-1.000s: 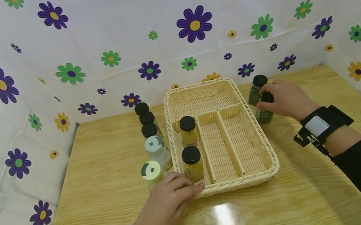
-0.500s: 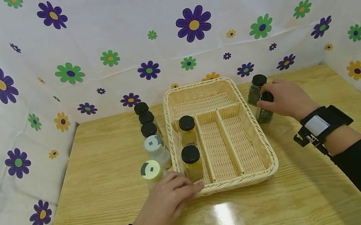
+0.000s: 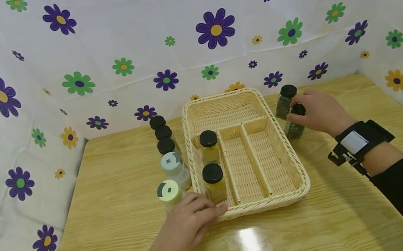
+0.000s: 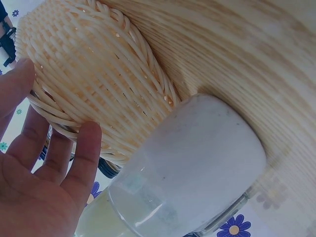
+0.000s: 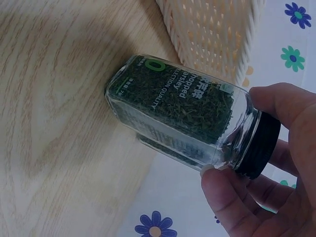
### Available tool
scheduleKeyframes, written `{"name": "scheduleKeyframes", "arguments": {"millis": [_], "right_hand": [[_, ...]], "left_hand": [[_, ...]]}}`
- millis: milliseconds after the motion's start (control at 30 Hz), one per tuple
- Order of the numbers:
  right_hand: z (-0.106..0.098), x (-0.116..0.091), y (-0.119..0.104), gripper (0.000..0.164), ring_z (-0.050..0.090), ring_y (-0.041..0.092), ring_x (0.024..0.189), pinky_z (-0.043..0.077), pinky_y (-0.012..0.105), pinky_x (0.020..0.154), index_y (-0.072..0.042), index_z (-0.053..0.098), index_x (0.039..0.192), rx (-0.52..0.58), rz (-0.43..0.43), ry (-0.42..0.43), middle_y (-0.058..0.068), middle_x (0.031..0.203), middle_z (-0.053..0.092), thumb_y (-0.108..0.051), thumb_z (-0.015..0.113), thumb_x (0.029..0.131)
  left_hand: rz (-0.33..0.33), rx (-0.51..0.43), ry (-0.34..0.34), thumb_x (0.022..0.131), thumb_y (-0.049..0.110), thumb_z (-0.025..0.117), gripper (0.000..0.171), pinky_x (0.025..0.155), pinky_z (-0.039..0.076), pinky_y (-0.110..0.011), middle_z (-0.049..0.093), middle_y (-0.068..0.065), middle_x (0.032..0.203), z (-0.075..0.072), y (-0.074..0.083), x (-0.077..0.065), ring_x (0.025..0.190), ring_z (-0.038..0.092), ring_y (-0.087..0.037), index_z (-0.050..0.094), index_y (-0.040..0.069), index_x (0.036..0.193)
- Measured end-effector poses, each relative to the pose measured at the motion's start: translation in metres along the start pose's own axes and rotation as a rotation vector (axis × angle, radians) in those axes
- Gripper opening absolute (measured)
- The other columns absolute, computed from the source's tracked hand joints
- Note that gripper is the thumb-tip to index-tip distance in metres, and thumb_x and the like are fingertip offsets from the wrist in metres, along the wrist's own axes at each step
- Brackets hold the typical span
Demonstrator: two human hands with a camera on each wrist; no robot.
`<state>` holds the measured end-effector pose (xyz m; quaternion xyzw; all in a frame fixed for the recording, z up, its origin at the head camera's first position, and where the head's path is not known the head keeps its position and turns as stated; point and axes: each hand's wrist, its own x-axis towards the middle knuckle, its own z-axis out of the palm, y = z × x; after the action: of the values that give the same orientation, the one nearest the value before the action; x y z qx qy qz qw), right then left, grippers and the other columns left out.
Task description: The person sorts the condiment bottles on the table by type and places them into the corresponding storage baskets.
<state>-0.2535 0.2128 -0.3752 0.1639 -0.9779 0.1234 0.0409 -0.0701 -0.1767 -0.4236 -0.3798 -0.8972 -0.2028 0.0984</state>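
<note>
In the head view my right hand (image 3: pixel 317 113) is at the far right of the wicker basket (image 3: pixel 268 205). Its fingers and thumb pinch a chopped parsley jar (image 5: pixel 173 106) just around the black lid, and the jar's base looks to be on the table. A second jar of dark green herbs (image 3: pixel 284 105) stands directly behind it. My left hand (image 3: pixel 186 228) holds the basket's near left corner, some fingertips passing behind the rim in the left wrist view. Two black-lidded jars with yellow contents, a rear jar (image 3: pixel 209 146) and a front jar (image 3: pixel 214 183), stand in the left compartment.
Left of the basket runs a row of jars: several black-lidded ones (image 3: pixel 166 145), a white-capped jar (image 3: pixel 173 165) and a pale-yellow-capped jar (image 3: pixel 169 191) close to my left hand. A flowered cloth (image 3: pixel 118 37) hangs behind the wooden table (image 3: pixel 119 210).
Both hands keep their places, the right on the parsley jar and the left on the basket corner. Only a slight shift of the head view shows.
</note>
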Motion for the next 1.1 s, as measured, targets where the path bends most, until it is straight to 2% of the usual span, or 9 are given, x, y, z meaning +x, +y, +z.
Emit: {"name": "scheduleKeyframes", "arguments": {"millis": [367,600,900,1100], "right_hand": [[-0.013,-0.005,-0.006,0.035,0.056,0.027,0.079,0.048,0.041,0.062,-0.004,0.069,0.11,0.009,-0.026,0.044,0.017,0.1,0.065,-0.033,0.067,0.091],[-0.022,-0.008,-0.014,0.035,0.058,0.028,0.08,0.05,0.044,0.066,-0.004,0.068,0.112,0.022,-0.044,0.047,0.018,0.107,0.065,-0.033,0.067,0.091],[-0.032,-0.011,-0.023,0.032,0.059,0.026,0.077,0.051,0.043,0.065,-0.005,0.068,0.111,0.029,-0.095,0.071,0.017,0.101,0.065,-0.03,0.068,0.091],[-0.037,-0.012,-0.029,0.031,0.058,0.026,0.076,0.05,0.041,0.064,-0.005,0.068,0.112,0.03,-0.118,0.094,0.014,0.098,0.065,-0.029,0.069,0.091]], "left_hand": [[0.041,-0.003,0.036,0.083,-0.002,0.075,0.052,0.09,0.05,-0.03,0.065,0.01,0.099,0.0,0.0,0.0,0.102,0.056,-0.011,0.07,0.025,0.127],[0.024,-0.003,0.025,0.085,0.003,0.076,0.048,0.091,0.05,-0.03,0.065,0.011,0.099,0.0,0.0,0.001,0.104,0.056,-0.01,0.071,0.026,0.127],[0.012,0.0,0.016,0.084,0.003,0.076,0.05,0.091,0.051,-0.03,0.065,0.011,0.099,0.0,0.0,0.0,0.104,0.055,-0.01,0.07,0.027,0.127],[0.026,-0.008,0.035,0.085,0.002,0.075,0.051,0.091,0.051,-0.03,0.065,0.011,0.099,0.0,0.001,0.0,0.103,0.055,-0.01,0.07,0.027,0.128]]}}
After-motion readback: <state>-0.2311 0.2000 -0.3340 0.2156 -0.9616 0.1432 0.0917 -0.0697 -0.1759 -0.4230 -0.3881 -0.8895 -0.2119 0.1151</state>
